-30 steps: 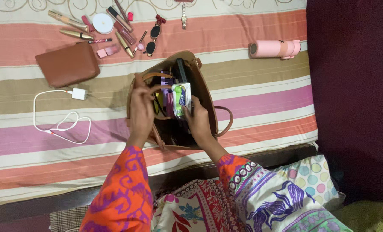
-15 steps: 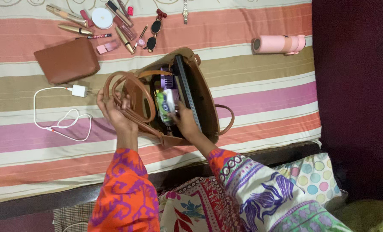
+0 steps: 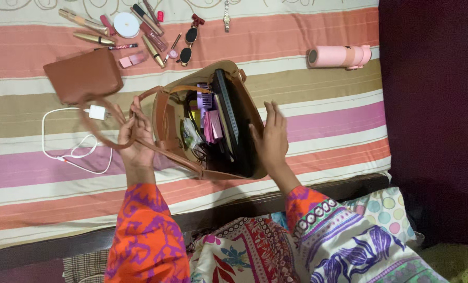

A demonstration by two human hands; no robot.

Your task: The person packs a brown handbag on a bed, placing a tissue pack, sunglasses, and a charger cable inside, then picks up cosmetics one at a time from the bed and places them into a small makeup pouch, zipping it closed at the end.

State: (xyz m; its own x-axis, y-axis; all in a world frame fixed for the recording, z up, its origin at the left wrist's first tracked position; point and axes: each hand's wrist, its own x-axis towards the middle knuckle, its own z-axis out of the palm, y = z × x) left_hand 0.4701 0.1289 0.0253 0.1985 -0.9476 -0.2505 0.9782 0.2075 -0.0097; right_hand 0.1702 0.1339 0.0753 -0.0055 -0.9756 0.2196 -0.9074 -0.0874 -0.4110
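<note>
Head view: a brown handbag lies open on the striped bed, already packed with a dark flat case, a purple comb and pink packets. Left hand grips the bag's strap; right hand rests flat and empty against the bag's right wall. Outside lie a brown pouch, white charger, cosmetics, sunglasses and pink bottle.

Soft, even light, slight motion blur

I see flat indoor light with faint shadows under the brown handbag. No glare. My left hand and the brown pouch look smeared; the dark right edge loses detail.
</note>
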